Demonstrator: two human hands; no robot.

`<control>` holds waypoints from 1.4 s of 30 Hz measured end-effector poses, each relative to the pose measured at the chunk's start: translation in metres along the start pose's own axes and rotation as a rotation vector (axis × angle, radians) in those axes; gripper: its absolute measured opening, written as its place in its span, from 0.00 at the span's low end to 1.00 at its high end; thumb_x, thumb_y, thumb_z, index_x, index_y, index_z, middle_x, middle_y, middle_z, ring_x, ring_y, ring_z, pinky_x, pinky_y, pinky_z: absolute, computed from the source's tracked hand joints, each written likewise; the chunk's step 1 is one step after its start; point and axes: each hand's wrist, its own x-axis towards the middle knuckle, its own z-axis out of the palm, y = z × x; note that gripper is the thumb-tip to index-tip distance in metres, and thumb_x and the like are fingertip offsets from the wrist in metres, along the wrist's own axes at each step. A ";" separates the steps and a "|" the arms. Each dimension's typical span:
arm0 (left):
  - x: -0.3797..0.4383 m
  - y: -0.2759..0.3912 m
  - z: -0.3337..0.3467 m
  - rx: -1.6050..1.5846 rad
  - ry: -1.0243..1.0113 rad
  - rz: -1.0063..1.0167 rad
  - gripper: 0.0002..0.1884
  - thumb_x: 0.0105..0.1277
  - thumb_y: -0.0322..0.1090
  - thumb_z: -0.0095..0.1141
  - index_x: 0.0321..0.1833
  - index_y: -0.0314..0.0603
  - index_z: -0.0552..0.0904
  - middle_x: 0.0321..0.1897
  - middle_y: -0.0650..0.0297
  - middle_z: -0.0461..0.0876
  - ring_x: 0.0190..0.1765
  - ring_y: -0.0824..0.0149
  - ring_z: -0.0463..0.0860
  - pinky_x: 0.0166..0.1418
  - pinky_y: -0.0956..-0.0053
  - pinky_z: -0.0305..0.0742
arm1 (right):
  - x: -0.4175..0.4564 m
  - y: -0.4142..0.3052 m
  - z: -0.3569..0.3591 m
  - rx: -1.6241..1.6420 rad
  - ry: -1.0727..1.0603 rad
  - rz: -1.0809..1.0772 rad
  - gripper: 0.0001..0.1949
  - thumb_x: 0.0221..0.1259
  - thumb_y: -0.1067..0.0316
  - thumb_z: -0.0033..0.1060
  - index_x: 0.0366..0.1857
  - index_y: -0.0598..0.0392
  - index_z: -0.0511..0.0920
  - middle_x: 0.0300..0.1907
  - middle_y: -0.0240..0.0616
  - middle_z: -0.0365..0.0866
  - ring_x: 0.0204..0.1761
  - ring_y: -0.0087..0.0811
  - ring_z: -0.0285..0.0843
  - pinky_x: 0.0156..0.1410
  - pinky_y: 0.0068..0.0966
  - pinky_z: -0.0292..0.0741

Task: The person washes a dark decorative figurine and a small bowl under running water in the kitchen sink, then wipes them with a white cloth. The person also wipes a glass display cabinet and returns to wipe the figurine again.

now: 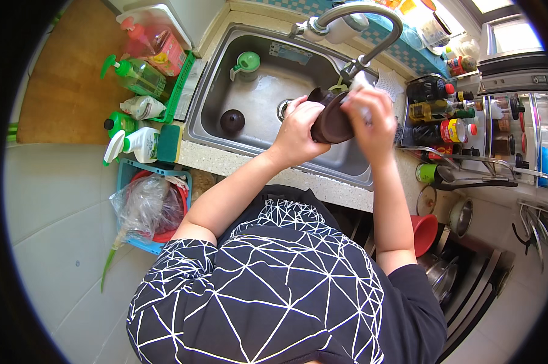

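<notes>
Over the right part of the stainless steel sink (pixel 274 86), my left hand (pixel 299 132) grips a dark brown pot (pixel 335 120), tilted on its side. My right hand (pixel 374 120) holds a white cloth or tissue (pixel 361 82) against the pot's far side; its exact contact is partly hidden by the fingers. The curved metal faucet (pixel 385 27) hangs just above that hand. A small round dark brown lid or ball-like piece (pixel 233 121) lies in the sink at the left. Near the sink's back left corner stands a green and white cup-like container (pixel 248 63).
Soap bottles (pixel 142 79) stand in a green basket (pixel 180 88) on the left, beside a spray bottle (pixel 144 144) and a sponge (pixel 170 143). Sauce bottles (pixel 438 132) fill a wire rack at the right. Below left is a blue crate (pixel 153 248) with plastic bags.
</notes>
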 end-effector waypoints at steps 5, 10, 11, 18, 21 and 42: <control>-0.002 0.000 -0.005 -0.021 -0.023 -0.022 0.28 0.42 0.33 0.68 0.51 0.40 0.80 0.45 0.57 0.83 0.53 0.55 0.80 0.75 0.51 0.57 | -0.008 0.046 -0.021 0.281 0.337 0.650 0.05 0.66 0.69 0.66 0.41 0.55 0.82 0.35 0.29 0.81 0.36 0.19 0.76 0.42 0.18 0.73; -0.006 -0.009 -0.001 0.084 -0.024 -0.029 0.24 0.44 0.36 0.70 0.47 0.42 0.81 0.42 0.58 0.83 0.53 0.55 0.80 0.71 0.49 0.59 | 0.006 -0.056 0.001 0.158 -0.102 0.054 0.09 0.51 0.70 0.72 0.37 0.51 0.82 0.42 0.35 0.82 0.50 0.40 0.78 0.61 0.38 0.68; -0.006 -0.008 0.006 0.085 0.039 0.065 0.22 0.47 0.38 0.69 0.47 0.44 0.81 0.43 0.58 0.83 0.54 0.56 0.80 0.71 0.49 0.59 | 0.006 -0.065 0.008 0.045 -0.250 -0.005 0.09 0.53 0.65 0.71 0.38 0.46 0.83 0.47 0.33 0.82 0.57 0.39 0.75 0.67 0.41 0.59; -0.019 0.000 -0.001 0.036 0.020 0.026 0.29 0.40 0.34 0.72 0.49 0.39 0.80 0.46 0.56 0.83 0.55 0.56 0.81 0.74 0.52 0.58 | -0.002 -0.022 0.012 -0.032 -0.252 0.393 0.14 0.71 0.53 0.53 0.41 0.53 0.82 0.46 0.39 0.82 0.51 0.43 0.78 0.61 0.37 0.65; -0.026 -0.003 0.004 0.045 -0.011 0.032 0.29 0.39 0.34 0.73 0.48 0.38 0.80 0.45 0.57 0.83 0.54 0.56 0.81 0.74 0.52 0.57 | -0.024 0.027 0.003 0.278 -0.224 0.773 0.21 0.76 0.50 0.44 0.44 0.60 0.80 0.39 0.48 0.83 0.43 0.51 0.79 0.50 0.35 0.74; 0.007 0.006 -0.036 0.802 -0.369 1.174 0.04 0.57 0.37 0.55 0.34 0.52 0.79 0.41 0.75 0.82 0.60 0.72 0.77 0.79 0.56 0.60 | -0.059 -0.007 -0.024 0.830 -0.486 1.281 0.27 0.49 0.67 0.77 0.55 0.58 0.76 0.46 0.33 0.82 0.48 0.25 0.78 0.57 0.25 0.73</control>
